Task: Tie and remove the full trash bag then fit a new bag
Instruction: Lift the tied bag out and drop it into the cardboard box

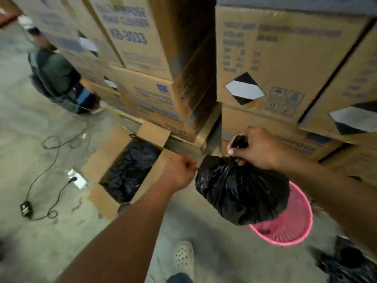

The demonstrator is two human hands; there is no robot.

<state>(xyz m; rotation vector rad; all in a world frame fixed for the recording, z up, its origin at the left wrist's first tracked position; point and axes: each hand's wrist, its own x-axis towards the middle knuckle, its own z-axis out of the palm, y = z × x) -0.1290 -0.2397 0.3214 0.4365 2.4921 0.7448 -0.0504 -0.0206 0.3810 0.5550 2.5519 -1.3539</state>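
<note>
A full black trash bag (242, 190) hangs in the air above a pink mesh bin (293, 223), lifted clear of it. My right hand (257, 148) is closed around the bag's gathered neck, with a tail of plastic sticking out above the fist. My left hand (179, 172) is closed beside the bag's upper left edge, pinching a bit of the black plastic. The bin's inside is mostly hidden behind the bag. Loose black plastic (350, 266) lies on the floor at the lower right.
An open cardboard box (106, 152) holding black bags stands on the floor to the left. Tall stacks of cartons (275, 64) rise just behind. A person (59, 78) crouches at the far left. Cables and a charger (26, 209) lie on the concrete floor. My shoe (183, 256) is below.
</note>
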